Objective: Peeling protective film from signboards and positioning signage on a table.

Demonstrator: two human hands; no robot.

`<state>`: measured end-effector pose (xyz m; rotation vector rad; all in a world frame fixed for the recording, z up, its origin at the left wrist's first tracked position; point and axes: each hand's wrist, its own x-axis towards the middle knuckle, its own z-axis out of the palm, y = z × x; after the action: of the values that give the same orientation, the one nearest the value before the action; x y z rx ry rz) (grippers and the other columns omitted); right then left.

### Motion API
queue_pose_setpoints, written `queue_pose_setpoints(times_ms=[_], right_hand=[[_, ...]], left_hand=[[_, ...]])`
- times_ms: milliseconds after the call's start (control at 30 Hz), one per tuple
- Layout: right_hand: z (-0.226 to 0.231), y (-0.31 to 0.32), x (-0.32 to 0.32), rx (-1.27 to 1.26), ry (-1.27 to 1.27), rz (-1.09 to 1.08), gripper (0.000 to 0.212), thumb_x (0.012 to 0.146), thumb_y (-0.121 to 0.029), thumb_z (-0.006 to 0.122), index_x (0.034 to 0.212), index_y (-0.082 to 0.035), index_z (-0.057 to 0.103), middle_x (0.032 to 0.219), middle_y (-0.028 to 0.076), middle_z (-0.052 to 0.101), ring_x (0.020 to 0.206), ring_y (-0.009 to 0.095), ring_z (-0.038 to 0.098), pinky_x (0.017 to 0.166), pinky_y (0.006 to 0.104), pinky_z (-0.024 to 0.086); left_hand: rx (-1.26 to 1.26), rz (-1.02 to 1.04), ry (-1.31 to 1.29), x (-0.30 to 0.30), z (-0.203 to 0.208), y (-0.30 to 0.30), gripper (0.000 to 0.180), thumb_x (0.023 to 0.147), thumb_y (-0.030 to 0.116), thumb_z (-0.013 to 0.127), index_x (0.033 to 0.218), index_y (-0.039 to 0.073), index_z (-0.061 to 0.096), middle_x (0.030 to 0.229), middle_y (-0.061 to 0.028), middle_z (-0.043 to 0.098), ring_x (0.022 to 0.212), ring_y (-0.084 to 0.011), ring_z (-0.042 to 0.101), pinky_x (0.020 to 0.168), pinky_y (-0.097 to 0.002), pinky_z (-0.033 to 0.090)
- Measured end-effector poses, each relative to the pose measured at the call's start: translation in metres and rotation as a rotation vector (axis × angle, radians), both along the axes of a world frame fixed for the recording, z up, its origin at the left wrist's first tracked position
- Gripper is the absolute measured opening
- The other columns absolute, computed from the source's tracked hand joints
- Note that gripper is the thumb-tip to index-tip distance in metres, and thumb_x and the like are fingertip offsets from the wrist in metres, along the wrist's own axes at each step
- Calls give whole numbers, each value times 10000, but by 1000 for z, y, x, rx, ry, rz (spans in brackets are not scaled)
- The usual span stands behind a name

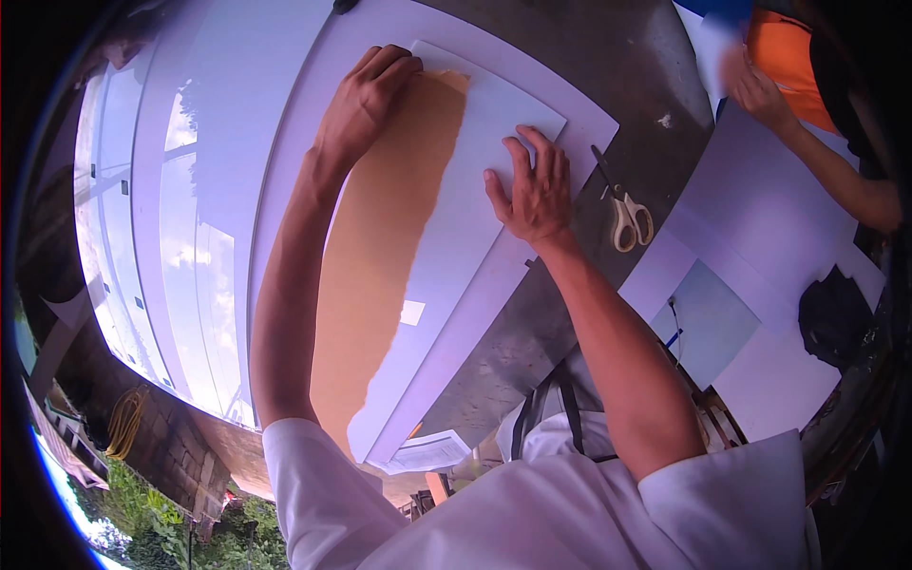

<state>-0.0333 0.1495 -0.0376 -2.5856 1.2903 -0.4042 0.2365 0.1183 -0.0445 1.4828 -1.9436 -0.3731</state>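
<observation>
Left hand (366,100): lying in the upper middle of the frame, fingers curled and knuckles up, pressing down at the top end of the brown board (380,256). Whether the fingertips are pinching an edge there cannot be told.

Right hand (535,190): lying right of centre, open and flat, fingers spread and pointing toward the top of the frame, pressing on the white sheet (456,237).

Brown board: a long tan strip running from the upper middle of the frame down toward the lower left of centre, its long axis slightly tilted, top end leaning right. Its right edge is ragged where the white covering is meeting it.

White sheet: lying beside and partly over the brown board, sharing the same long axis, its squared corner pointing toward the upper right.

Larger white board (589,114): sitting underneath both, showing as a pale border along the right and top.

Grey table (532,332): bearing all of the above.

Scissors (622,209): resting just right of the right hand, pale handles toward the lower right, blades pointing to the upper left.

Another person's hand (755,90): working in the upper right corner over further white sheets (750,190), well apart from the boards.
</observation>
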Motion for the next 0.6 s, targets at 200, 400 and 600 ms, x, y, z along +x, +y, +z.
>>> queue_pose_setpoints(times_ms=[200,400,600], right_hand=[[0,-3,9,-11,18,33,451,880,-321,616,1235,-71,494,1313,159,462,1106,355,492,938,488,398],[-3,1,7,-44,16,26,452,874,-341,624,1222,-83,494,1301,152,462,1077,356,498,916,483,414],[-3,0,5,-29,21,17,446,867,-339,628,1213,-89,501,1289,139,463,1076,346,496,909,476,418]], left_hand=[[-46,55,75,20,-5,5,180,835,5,589,998,25,665,973,-90,651,947,-289,622,806,-379,530],[-40,69,-165,9,-7,-1,159,829,36,552,978,-1,591,965,-112,583,949,-289,580,836,-362,508],[-2,39,-139,6,-7,13,155,843,36,525,990,-4,552,959,-124,540,932,-306,539,836,-388,481]])
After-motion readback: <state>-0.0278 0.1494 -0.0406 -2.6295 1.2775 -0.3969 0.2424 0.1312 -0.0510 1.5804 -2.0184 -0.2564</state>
